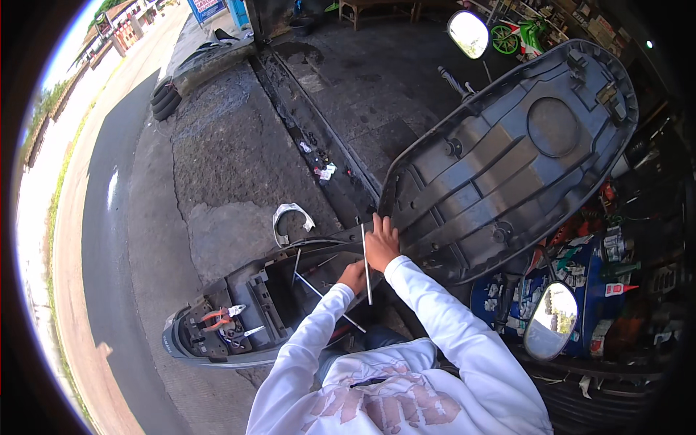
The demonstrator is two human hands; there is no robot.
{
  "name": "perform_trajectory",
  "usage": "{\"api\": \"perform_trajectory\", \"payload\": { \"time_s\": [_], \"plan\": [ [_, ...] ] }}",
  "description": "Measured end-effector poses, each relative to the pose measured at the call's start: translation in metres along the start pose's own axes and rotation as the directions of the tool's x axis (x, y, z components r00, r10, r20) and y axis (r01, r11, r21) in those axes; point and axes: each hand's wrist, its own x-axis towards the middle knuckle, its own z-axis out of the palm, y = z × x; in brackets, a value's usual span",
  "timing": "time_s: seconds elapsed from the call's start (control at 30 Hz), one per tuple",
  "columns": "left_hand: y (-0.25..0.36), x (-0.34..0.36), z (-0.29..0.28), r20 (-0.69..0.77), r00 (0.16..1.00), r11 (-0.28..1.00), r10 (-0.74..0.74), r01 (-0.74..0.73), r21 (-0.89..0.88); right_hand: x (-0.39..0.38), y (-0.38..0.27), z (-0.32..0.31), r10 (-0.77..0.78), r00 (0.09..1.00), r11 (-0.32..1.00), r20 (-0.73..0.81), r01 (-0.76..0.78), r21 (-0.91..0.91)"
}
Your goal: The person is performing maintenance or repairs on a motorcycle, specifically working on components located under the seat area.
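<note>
My right hand (382,246) is closed at a straight silver metal rod (367,272), at the hinge end of a raised motorcycle seat (486,152). My left hand (353,276) is just left of the rod, its fingers curled and partly hidden; what they grip does not show. Both hands are over the open under-seat body (239,290) of a scooter. A silver T-handle wrench (330,300) lies slantwise across its storage well. Pliers with orange-red handles (217,317) rest on the tail, beside a small silver tool (254,330).
A light grey curved grab rail (281,221) lies on the concrete beyond the scooter body. A drain channel with litter (326,172) runs behind it. Scooter mirrors (552,319) and a blue drum (486,293) are at right. Stacked tyres (165,100) stand by the road.
</note>
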Motion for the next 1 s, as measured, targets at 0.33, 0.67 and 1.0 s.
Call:
{"api": "perform_trajectory", "payload": {
  "time_s": [0.33,0.67,1.0],
  "plan": [
    [-0.01,0.004,0.018,-0.398,0.917,0.988,-0.022,-0.04,-0.147,-0.036,-0.045,-0.022,-0.477,0.876,0.834,0.073,0.425,0.352],
    [-0.018,0.001,0.052,-0.481,0.85,0.956,-0.215,0.083,-0.281,-0.012,-0.031,-0.027,-0.129,0.968,0.986,-0.217,0.147,0.072],
    [-0.005,0.003,0.051,-0.483,0.854,0.948,-0.194,0.037,-0.316,-0.065,-0.05,-0.047,-0.335,0.942,0.931,0.001,0.331,0.151]
  ]
}}
